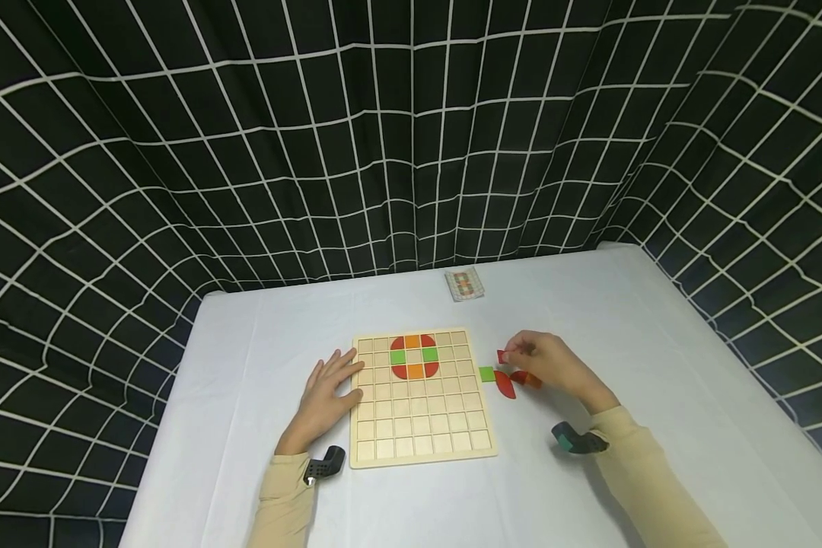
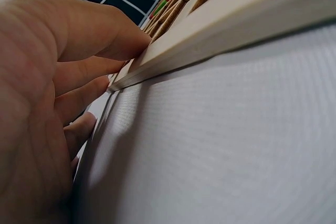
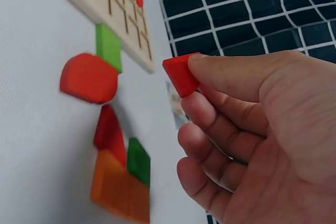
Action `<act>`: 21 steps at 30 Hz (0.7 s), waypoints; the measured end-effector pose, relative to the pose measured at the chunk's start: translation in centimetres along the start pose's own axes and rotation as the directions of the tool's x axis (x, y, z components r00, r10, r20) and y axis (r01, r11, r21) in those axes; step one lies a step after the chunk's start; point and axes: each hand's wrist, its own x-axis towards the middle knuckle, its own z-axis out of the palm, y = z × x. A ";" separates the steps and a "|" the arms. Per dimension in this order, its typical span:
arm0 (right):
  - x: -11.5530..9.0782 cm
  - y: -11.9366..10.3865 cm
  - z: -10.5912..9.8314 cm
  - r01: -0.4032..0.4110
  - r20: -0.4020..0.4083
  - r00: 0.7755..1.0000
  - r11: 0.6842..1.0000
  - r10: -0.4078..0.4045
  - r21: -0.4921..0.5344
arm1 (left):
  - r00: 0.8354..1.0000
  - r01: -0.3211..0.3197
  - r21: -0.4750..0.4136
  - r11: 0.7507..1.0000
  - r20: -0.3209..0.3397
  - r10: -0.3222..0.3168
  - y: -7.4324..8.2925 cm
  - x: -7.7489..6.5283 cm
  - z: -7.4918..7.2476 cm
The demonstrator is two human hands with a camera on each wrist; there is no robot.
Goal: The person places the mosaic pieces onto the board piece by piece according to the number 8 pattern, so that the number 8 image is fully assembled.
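Red piece (image 3: 181, 74) is pinched in the right hand (image 1: 551, 364), right of centre in the head view, just off the board's (image 1: 418, 418) upper right edge; the grip takes only one end, probably so that its shape shows and the other end is free. Its thumb presses from one side; which finger backs it I cannot tell; the lower fingers curl beneath, tips apart, holding nothing.

The left hand (image 1: 325, 399) lies at the board's left edge, fingers spread, thumb and fingertips touching the rim without clamping; that light touch would serve to steady the board. On the board's upper half a ring (image 1: 398, 356) of red, orange and green pieces surrounds one bare cell; red rounds the corners, which likely explains their curved outline.

Near the right hand lie a green tile (image 1: 486, 374), a red petal (image 1: 504, 385) and an orange block (image 1: 533, 381), perhaps kept there for easy reach; a patterned card (image 1: 464, 284) lies at the top of the desk (image 1: 568, 304), apart from both hands.

Both forearms enter from the bottom; the right slants up and leftward, the left up and rightward.
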 end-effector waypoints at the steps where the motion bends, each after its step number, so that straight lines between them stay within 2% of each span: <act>1: 0.0 -0.2 0.0 0.001 -0.003 1.000 1.000 -0.001 0.002 | 1.000 -0.005 0.002 1.000 -0.004 0.005 0.0 0.0 0.0; 13: 0.1 -3.2 0.3 0.086 -0.031 0.996 0.996 -0.086 -0.008 | 0.999 -0.020 0.003 1.000 -0.027 0.020 -0.3 0.1 0.3; 21: 0.6 -4.7 1.4 0.133 -0.029 0.991 0.991 -0.132 0.011 | 1.000 0.001 0.006 1.000 -0.001 -0.001 -0.2 0.1 0.1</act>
